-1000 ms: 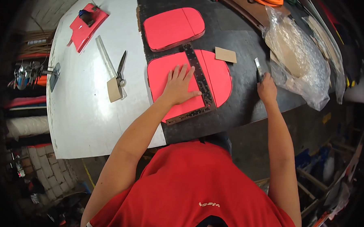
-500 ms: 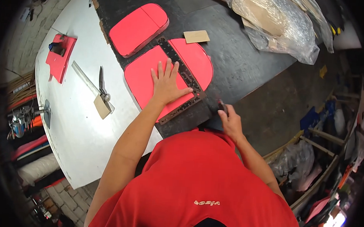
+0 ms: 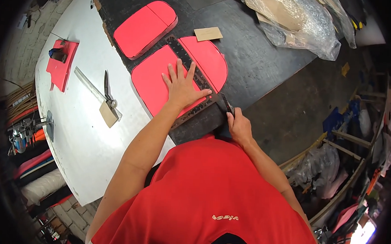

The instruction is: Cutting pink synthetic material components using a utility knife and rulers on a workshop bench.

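My left hand (image 3: 181, 90) lies flat with fingers spread on a red sheet stack with rounded ends (image 3: 151, 74). Its fingertips and thumb reach a dark, worn L-shaped metal square (image 3: 198, 75) on top of the stack. One leg of the square crosses the red pieces, and a straight seam shows beside it. In my right hand (image 3: 240, 127) is a slim dark knife (image 3: 227, 103), its tip close to the square's corner; whether it touches, I cannot tell. A second red rounded stack (image 3: 143, 29) lies just beyond.
A brown card (image 3: 209, 34) touches the far edge of the red stack. Shears (image 3: 107, 88), a metal strip (image 3: 86, 82) and red scraps (image 3: 62, 66) lie on the white tabletop (image 3: 94, 152) at left. Plastic-wrapped pieces (image 3: 295, 26) rest at the far right. The black table's edge (image 3: 277, 91) drops to floor.
My right hand has moved left and slightly forward, bringing the knife up to the corner of the square. My left hand stays pressed in place; the view has shifted a little.
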